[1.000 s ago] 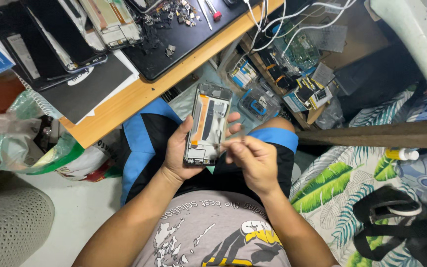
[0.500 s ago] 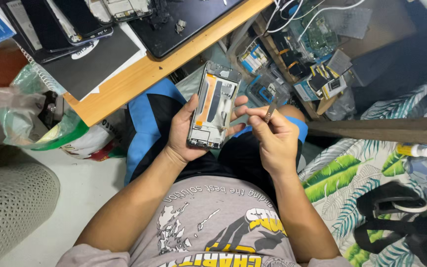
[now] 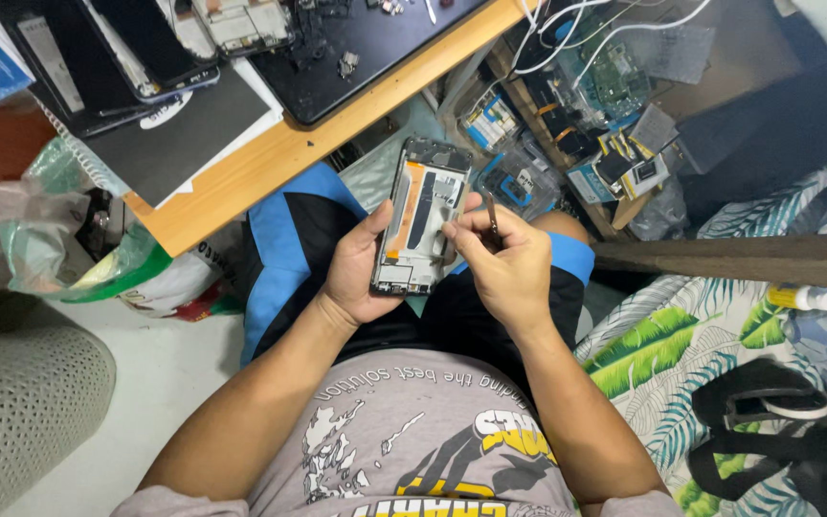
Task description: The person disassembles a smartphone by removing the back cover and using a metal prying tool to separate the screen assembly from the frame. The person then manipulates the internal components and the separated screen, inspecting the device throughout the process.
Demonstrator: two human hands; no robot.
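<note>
My left hand point(image 3: 356, 273) holds an opened phone frame point(image 3: 423, 213) over my lap, its bare inside facing up with an orange strip and a dark slot showing. My right hand point(image 3: 502, 263) grips thin metal tweezers point(image 3: 492, 218); its fingertips rest at the right edge of the phone frame, about halfway along. Both forearms reach forward from my grey printed shirt.
A wooden table edge point(image 3: 289, 158) runs just beyond the phone, carrying dark mats, phone screens point(image 3: 145, 48) and small parts. Boxes of components and circuit boards point(image 3: 567, 105) with white cables lie on the floor at upper right. A green plastic bag point(image 3: 78, 249) sits left; leaf-patterned fabric point(image 3: 681, 345) right.
The view has shifted slightly, and the phone frame and both hands sit a little higher and more upright. My right hand has closed in onto the frame's right edge with the tweezers.
</note>
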